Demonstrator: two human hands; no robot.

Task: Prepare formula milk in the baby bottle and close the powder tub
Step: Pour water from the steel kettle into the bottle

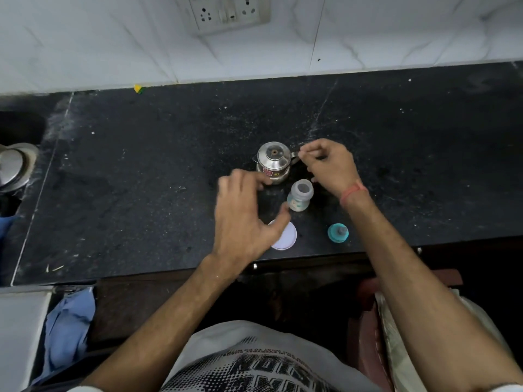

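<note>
The open baby bottle (300, 197) stands on the black counter (141, 179), just in front of a small shiny steel kettle (274, 161) with a red sticker too blurry to read. The right hand (329, 165) pinches the kettle's handle. The left hand (243, 216) is spread open, its thumb close to the bottle, and covers part of a white lid (285, 237). A teal teat cap (338, 232) sits nearby.

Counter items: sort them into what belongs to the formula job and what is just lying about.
Job:
baby bottle, open
teal nipple cap
white lid
steel kettle
left hand
right hand, fingers at the kettle handle

Lying about:
blue cloth
steel vessel
wall socket
</note>
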